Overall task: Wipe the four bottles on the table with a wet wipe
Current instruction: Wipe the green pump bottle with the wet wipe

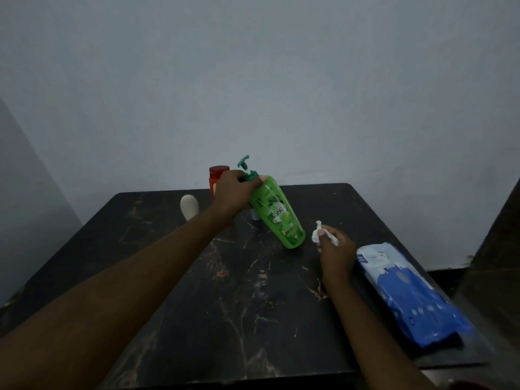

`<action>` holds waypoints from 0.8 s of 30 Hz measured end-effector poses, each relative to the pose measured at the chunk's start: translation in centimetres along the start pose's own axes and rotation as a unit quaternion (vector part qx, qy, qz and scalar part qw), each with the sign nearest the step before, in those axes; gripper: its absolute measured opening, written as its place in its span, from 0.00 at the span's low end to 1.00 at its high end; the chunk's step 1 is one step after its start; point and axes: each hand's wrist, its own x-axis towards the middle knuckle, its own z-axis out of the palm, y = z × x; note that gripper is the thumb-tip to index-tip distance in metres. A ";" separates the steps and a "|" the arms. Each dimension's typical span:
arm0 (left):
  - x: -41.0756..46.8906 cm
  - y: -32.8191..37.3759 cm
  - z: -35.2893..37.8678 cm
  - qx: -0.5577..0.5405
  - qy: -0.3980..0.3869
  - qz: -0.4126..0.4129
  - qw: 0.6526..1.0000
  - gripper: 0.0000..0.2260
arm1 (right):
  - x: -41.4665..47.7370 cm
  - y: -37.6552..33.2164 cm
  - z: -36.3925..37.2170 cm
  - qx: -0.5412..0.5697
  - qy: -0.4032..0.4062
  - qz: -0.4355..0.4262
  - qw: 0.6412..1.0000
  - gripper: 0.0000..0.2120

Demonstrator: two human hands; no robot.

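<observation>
the left hand is gripping the green bottle at its neck, tilting it so its long axis is slanting down toward the right hand, which is pinching the crumpled wipe just beside the bottle's base, nearer than the left.

Bare forearms, bare hands — perhaps maroon garment

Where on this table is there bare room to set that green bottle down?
Bare table lies between the forearms toward the near edge, and on the left before the white bottle. The far middle is crowded: red bottle, small bottle, the tilted green bottle gripped by the left hand. The wipes pack fills the right side.
</observation>
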 end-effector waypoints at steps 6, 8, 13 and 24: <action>-7.3 -3.8 -3.2 -0.151 0.027 -0.084 0.985 0.09 | -5.2 -1.6 -4.0 -0.014 -0.056 0.016 0.998 0.11; -9.5 -5.1 -3.7 -0.222 0.029 -0.125 0.966 0.11 | -6.9 -2.2 -5.0 -0.039 -0.090 0.016 0.995 0.12; -14.2 -8.0 -3.8 -0.322 0.059 -0.202 0.923 0.19 | -10.4 -2.7 -6.2 -0.099 -0.133 -0.019 0.986 0.06; -17.5 -12.4 -6.1 -0.277 -0.003 -0.181 0.944 0.18 | -11.9 -2.5 -7.5 -0.211 -0.122 -0.093 0.965 0.10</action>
